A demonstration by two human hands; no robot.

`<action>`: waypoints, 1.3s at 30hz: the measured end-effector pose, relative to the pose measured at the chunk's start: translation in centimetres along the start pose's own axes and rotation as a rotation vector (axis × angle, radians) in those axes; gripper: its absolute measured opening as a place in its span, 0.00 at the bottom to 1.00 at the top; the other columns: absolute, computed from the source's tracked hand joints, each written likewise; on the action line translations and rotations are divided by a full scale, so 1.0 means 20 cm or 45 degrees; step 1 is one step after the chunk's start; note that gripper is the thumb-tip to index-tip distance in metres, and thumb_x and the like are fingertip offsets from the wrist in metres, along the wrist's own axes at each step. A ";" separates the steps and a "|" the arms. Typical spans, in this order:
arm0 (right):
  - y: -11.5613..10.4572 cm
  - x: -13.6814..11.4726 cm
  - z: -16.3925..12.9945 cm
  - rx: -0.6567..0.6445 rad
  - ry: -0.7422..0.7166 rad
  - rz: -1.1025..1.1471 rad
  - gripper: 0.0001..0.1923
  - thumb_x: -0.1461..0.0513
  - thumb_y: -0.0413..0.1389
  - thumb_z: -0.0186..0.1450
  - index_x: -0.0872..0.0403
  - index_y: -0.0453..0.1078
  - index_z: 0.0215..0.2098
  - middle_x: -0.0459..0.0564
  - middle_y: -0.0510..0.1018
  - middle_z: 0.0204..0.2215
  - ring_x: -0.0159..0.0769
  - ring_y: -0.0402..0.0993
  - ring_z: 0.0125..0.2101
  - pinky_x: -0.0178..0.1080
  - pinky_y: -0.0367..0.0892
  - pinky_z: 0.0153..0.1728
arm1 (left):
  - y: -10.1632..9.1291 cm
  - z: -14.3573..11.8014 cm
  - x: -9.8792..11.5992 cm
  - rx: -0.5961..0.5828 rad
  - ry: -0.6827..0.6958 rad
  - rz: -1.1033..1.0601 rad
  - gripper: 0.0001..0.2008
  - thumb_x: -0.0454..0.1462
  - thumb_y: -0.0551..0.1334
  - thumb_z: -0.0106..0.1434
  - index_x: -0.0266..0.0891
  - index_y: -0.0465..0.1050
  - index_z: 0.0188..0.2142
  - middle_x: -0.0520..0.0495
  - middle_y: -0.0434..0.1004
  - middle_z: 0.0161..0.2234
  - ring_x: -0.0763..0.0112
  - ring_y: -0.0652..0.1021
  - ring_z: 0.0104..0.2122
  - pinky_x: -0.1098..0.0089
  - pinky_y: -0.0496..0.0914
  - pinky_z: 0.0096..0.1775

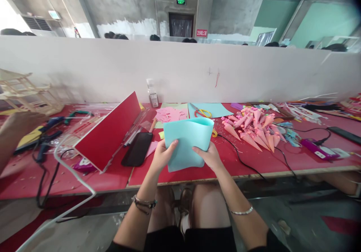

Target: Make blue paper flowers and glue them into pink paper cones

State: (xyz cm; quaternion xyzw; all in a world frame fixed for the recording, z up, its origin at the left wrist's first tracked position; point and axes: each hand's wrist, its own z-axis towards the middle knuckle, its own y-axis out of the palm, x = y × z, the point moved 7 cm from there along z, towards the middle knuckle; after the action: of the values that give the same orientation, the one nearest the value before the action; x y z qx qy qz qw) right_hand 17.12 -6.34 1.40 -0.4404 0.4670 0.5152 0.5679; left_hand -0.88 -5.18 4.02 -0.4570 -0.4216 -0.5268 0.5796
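A light blue sheet (187, 145), smooth like craft foam or thick paper, is bent over on itself with a rounded fold at its upper right. My left hand (164, 153) grips its left side, thumb lying on the near face. On the right side my right hand (211, 156) holds it the same way; the fingers of both hands are mostly behind the sheet. It is held up above the front part of the red table (180, 177). Scissors with red and yellow handles (203, 113) lie just beyond it on another light blue sheet (218, 110).
Pink paper cones (256, 126) are heaped on the right, near a purple box with a cable (318, 149). To the left are a black phone (137, 149), a leaning red board (113, 132) and another person's arm (17, 135). Pink cut pieces (171, 114) and a bottle (152, 94) stand behind.
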 end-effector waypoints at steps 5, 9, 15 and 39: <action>-0.01 -0.02 -0.01 0.076 -0.022 -0.058 0.19 0.55 0.61 0.46 0.57 0.69 0.34 0.51 0.78 0.30 0.43 0.74 0.31 0.40 0.69 0.31 | 0.00 -0.01 -0.01 0.001 -0.052 -0.011 0.16 0.46 0.60 0.49 0.32 0.71 0.25 0.49 0.73 0.22 0.75 0.70 0.20 0.76 0.64 0.22; 0.00 -0.04 -0.01 0.055 -0.056 -0.079 0.19 0.55 0.61 0.47 0.57 0.69 0.34 0.51 0.78 0.30 0.42 0.74 0.31 0.39 0.69 0.30 | 0.01 -0.02 0.00 0.015 -0.066 -0.026 0.18 0.46 0.60 0.49 0.31 0.73 0.29 0.46 0.75 0.25 0.72 0.73 0.22 0.76 0.65 0.22; -0.01 -0.05 0.00 0.037 -0.104 -0.116 0.19 0.56 0.60 0.48 0.57 0.68 0.36 0.52 0.77 0.32 0.42 0.73 0.32 0.39 0.69 0.31 | 0.02 -0.01 -0.01 -0.024 -0.070 -0.043 0.19 0.48 0.61 0.49 0.31 0.73 0.30 0.45 0.76 0.27 0.71 0.74 0.24 0.75 0.67 0.24; -0.02 -0.09 0.00 0.065 -0.239 -0.199 0.21 0.56 0.59 0.50 0.57 0.67 0.40 0.53 0.76 0.36 0.43 0.72 0.36 0.41 0.68 0.36 | 0.03 0.02 0.02 0.040 -0.157 -0.145 0.19 0.49 0.61 0.49 0.32 0.72 0.27 0.47 0.76 0.24 0.71 0.73 0.22 0.75 0.67 0.23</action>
State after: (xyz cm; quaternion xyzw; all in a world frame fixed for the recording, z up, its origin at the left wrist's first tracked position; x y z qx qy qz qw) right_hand 17.38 -6.58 3.15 -0.4107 0.3891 0.4961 0.6587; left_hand -0.26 -4.77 4.49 -0.4546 -0.4901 -0.5230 0.5288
